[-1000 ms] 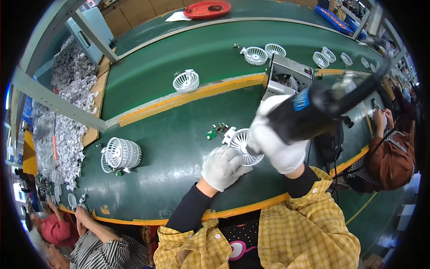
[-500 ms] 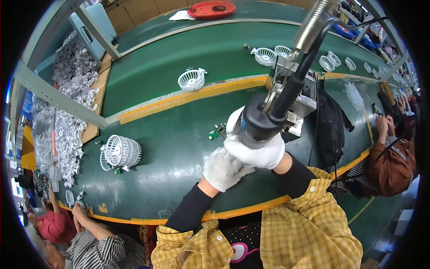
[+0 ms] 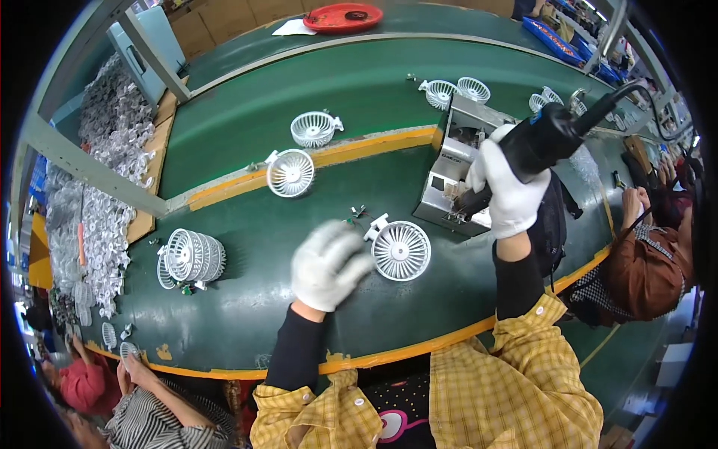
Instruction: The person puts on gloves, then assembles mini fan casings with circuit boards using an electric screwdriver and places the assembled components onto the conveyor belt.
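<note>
My right hand (image 3: 508, 187), in a white glove, is wrapped round a black electric screwdriver (image 3: 540, 142) hanging from a cable. The tool's tip points down at the metal box-shaped feeder (image 3: 449, 187). My left hand (image 3: 329, 266), gloved and smeared by motion, is over the bench with thumb and fingers apart, holding nothing. Right beside it lies a round white slatted fan housing (image 3: 401, 251), face up, with a side bracket. A small circuit board with wires (image 3: 359, 214) lies just behind that housing. Another white housing (image 3: 290, 173) leans at the yellow-edged ledge.
A stack of white housings (image 3: 194, 256) stands on the green bench at left. More housings (image 3: 314, 129) sit on the green belt behind. Loose clear and white plastic parts (image 3: 112, 172) heap at far left. A black bag (image 3: 555, 224) lies beside the feeder. Co-workers sit on both sides.
My hands have parted: the right carried the screwdriver rightward to the feeder, the left moved left. The housing between them is uncovered. Another housing now shows at the ledge.
</note>
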`<action>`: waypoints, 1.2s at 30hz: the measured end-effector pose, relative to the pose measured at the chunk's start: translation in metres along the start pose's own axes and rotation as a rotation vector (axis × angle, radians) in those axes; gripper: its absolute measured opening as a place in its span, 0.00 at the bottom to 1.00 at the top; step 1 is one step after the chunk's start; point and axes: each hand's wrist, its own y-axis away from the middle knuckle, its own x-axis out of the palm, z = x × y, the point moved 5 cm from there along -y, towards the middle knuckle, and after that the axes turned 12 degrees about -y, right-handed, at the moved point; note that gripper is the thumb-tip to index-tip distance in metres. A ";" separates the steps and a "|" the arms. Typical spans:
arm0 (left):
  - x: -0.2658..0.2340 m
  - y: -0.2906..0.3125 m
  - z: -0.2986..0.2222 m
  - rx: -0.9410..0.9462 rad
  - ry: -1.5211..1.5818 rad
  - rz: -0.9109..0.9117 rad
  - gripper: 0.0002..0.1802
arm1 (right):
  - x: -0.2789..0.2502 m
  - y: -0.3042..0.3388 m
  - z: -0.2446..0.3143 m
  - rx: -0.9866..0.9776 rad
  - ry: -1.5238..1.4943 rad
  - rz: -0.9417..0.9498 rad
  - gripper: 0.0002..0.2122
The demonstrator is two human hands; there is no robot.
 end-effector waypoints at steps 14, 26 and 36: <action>0.045 0.016 -0.023 0.228 0.031 0.282 0.12 | 0.027 0.054 -0.021 0.079 -0.091 0.221 0.10; 0.048 0.019 -0.020 0.220 0.027 0.295 0.14 | 0.035 0.066 -0.046 0.221 -0.293 0.364 0.12; 0.046 0.017 -0.019 0.197 0.055 0.234 0.14 | 0.016 0.011 0.019 -0.015 -0.093 0.030 0.03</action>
